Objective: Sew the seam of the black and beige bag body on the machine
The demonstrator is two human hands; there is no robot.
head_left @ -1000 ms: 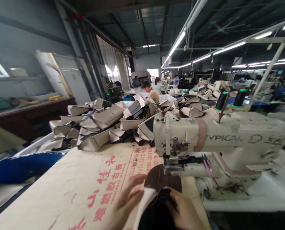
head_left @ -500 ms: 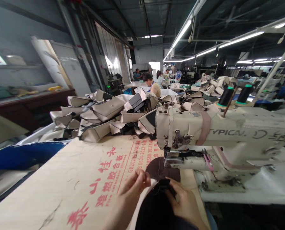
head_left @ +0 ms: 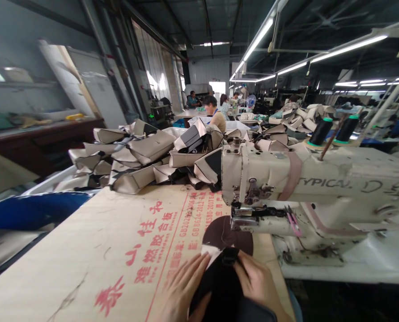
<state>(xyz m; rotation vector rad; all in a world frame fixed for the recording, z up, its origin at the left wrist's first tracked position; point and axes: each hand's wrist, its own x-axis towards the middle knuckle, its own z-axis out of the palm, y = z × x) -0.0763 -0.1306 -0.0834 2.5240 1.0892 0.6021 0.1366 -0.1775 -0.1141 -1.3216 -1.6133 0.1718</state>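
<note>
A bag [head_left: 218, 286] with a black inside and a pale outer face lies low in front of me, its far end toward the sewing machine [head_left: 265, 179]. My left hand [head_left: 186, 284] is on its left side, the fingers laid along the pale face and the thumb over the black edge. At the right side, my right hand [head_left: 255, 277] grips the bag close to a small black buckle or tab [head_left: 230, 256]. Just beyond, a dark brown round pad [head_left: 216, 235] lies on the board under the machine's arm.
Pale bags [head_left: 149, 147] with black edging are heaped behind the plywood board [head_left: 119, 250]. Pink-handled thread snips [head_left: 294, 223] rest on the machine bed. Two black thread cones [head_left: 321, 132] stand on top. Farther back, a person [head_left: 216, 116] sits at a table.
My left hand has gone from a raised pinch near the bag's far end to lying along its left side. The right hand stays on the bag. The view has shifted slightly.
</note>
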